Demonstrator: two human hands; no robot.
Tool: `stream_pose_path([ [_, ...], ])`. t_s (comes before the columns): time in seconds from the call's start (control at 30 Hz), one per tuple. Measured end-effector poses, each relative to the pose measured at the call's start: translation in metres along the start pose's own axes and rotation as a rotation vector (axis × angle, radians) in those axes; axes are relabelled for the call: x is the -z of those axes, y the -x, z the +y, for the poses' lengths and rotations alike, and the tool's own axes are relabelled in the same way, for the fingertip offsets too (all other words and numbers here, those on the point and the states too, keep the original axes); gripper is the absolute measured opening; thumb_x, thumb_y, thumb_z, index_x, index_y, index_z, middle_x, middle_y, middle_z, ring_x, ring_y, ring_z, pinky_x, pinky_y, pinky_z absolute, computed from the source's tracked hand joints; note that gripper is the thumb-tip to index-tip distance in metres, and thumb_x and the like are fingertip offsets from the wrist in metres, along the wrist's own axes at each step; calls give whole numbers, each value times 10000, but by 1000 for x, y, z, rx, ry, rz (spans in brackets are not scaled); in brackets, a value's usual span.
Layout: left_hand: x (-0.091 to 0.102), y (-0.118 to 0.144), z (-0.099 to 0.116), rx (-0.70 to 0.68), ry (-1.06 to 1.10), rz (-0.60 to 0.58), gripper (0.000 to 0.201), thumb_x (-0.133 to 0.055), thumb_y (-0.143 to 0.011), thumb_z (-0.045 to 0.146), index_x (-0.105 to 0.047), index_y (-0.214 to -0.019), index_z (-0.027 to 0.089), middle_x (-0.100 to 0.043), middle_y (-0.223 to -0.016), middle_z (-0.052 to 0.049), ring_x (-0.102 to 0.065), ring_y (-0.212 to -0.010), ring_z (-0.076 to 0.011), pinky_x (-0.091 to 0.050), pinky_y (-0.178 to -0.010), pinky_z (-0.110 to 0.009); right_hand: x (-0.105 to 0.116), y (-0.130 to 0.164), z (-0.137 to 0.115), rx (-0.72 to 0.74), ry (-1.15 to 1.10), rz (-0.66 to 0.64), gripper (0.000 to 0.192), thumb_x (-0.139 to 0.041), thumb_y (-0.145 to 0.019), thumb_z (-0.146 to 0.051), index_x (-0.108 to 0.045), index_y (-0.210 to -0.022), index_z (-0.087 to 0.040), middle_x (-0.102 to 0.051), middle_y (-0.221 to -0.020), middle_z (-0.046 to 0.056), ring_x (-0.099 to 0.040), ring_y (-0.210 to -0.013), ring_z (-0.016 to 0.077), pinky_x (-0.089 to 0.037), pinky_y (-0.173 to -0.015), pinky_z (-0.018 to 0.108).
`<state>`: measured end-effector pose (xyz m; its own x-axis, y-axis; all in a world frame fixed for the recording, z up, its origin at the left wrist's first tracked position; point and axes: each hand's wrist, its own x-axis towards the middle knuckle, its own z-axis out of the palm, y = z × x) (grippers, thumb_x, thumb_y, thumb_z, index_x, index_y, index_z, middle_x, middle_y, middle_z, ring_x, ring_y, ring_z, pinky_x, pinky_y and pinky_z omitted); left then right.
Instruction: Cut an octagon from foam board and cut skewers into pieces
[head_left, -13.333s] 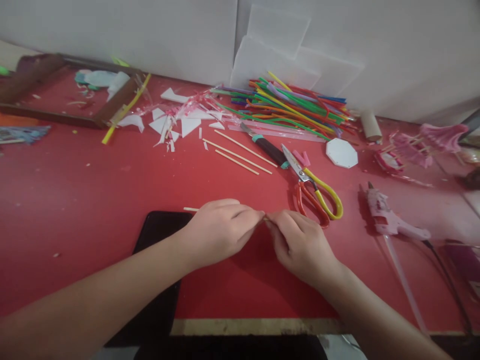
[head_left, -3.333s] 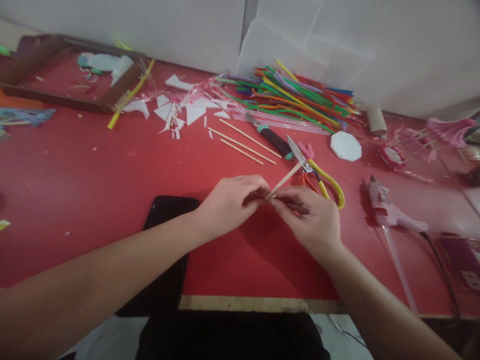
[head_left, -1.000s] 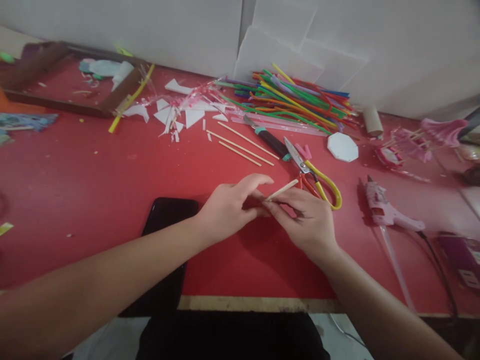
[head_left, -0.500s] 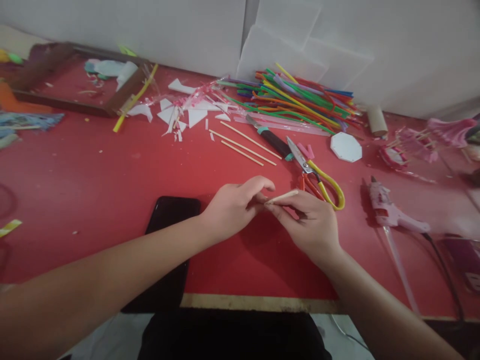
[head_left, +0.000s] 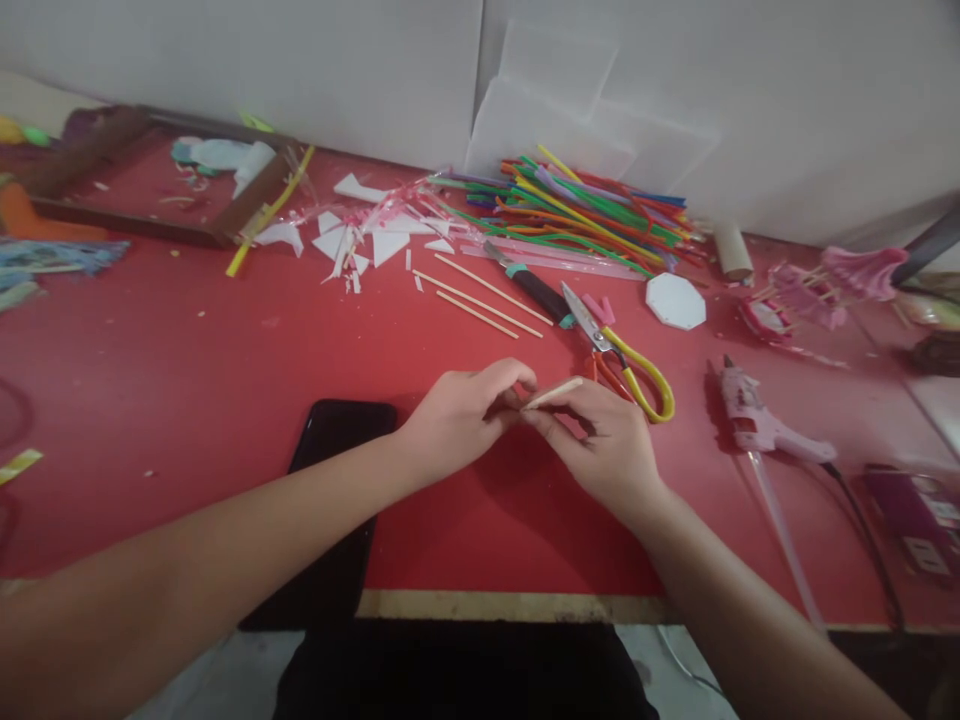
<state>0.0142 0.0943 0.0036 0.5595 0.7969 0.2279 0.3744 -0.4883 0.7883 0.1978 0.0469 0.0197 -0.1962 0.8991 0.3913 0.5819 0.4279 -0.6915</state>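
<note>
At frame centre, my left hand and right hand pinched a short pale wooden stick, fingertips pressed together above the red tabletop

The wooden stick shows only its far end; the rest is hidden inside the right hand and behind the left hand. Left of that hand, the forearm covers part of the black phone.
</note>
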Motion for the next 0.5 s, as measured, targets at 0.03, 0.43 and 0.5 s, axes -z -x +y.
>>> stream_pose_path([
  [0.03,0,0,-1,-3,10,-5,236,-682,-812,54,-590,-945,226,-742,-864,67,-714,-797,-92,-472,-711,-162,4,-1,0,14,11,-13,39,-687,-886,-212,-708,-910,-234,-742,-870,11,-697,-821,170,-544,-769,313],
  [0.43,0,-1,-6,-14,115,-26,91,-708,-850,165,-639,-806,206,-712,-754,58,-665,-695,-90,-451,-651,-175,68,-5,38,-505,719,-201,238,-627,-834,-406,-649,-941,-195,-717,-914,131,-679,-845,309,-478,-707,396],
  [0.5,0,-1,-6,-6,130,-24,92,-710,-851,181,-637,-799,204,-717,-763,51,-666,-704,-96,-454,-660,-184,65,-8,38,-538,753,-198,217,-606,-840,-388,-645,-935,-197,-715,-938,131,-675,-855,295,-459,-695,370],
])
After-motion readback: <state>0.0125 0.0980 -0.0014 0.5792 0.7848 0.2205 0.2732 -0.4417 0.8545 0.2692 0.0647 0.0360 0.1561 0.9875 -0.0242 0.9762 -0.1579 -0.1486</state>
